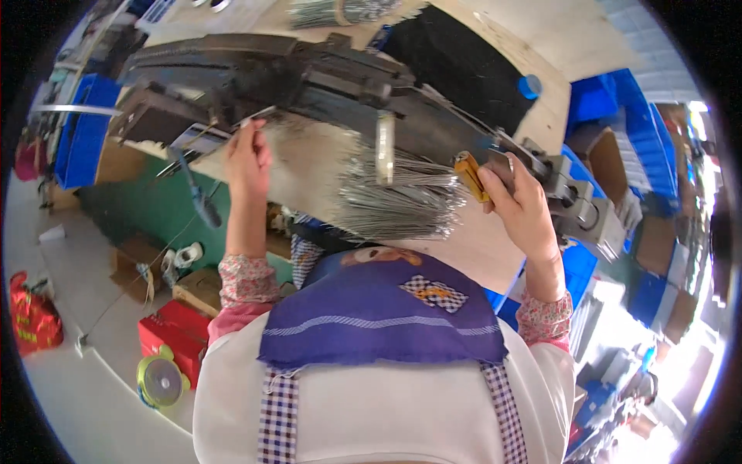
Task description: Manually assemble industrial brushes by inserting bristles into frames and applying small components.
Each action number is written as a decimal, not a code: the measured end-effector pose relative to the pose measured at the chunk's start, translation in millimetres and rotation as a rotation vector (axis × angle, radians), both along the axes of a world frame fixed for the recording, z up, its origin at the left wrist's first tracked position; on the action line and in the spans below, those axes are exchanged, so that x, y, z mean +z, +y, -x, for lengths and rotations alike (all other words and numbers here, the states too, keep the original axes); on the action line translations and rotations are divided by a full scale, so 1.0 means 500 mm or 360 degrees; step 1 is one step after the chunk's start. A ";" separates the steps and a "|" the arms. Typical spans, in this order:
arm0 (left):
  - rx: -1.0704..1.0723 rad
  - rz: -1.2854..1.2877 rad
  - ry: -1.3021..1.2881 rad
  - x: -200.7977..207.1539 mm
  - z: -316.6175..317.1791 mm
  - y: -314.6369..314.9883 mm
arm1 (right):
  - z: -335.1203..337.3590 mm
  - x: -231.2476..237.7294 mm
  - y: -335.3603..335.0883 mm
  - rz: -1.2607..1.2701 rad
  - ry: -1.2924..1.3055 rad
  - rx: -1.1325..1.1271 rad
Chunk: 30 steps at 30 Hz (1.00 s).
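Along the far side of the bench runs a long dark metal machine (328, 81). My left hand (249, 158) is at its left part, thumb and fingertips pinched on a thin metal wire (265, 113). On the right, my right hand (519, 203) is closed around a yellow block-like grip with metal parts (468, 176), beside the machine's right end; how it joins the machine is hidden by the fingers. Between my hands lies a heap of thin silvery wires (398, 197). A pale upright cylinder (385, 147) stands out from the machine over the heap.
Another wire bundle (340, 11) lies at the back, near a black mat (456, 66) with a blue cap (529, 87). Metal blocks (583, 213) jut out at the right. Blue bins (618, 116) stand beyond. On the left floor are a red box (174, 340) and a small fan (162, 380).
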<state>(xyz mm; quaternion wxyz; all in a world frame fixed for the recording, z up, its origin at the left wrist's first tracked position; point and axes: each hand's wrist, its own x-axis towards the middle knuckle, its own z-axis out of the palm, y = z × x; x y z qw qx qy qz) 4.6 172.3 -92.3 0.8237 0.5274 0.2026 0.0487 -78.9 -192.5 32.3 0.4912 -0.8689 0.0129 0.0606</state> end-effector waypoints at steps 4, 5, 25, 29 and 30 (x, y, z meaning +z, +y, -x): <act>-0.0005 -0.0102 -0.0314 0.037 0.044 -0.081 | 0.026 0.049 -0.043 -0.0403 0.0090 -0.0323; -0.0049 -0.0254 -0.0487 0.068 0.051 -0.124 | 0.025 0.052 -0.054 -0.0500 0.0049 -0.0408; -0.0952 0.0225 -0.0021 0.140 0.035 -0.424 | -0.222 0.002 0.008 0.0591 -0.0368 0.0672; -0.0913 0.0306 0.0011 0.144 0.039 -0.421 | -0.204 0.028 -0.007 0.0306 0.0028 0.0524; -0.0897 0.0323 -0.0012 0.144 0.040 -0.420 | -0.201 0.030 -0.011 0.0277 0.0018 0.0527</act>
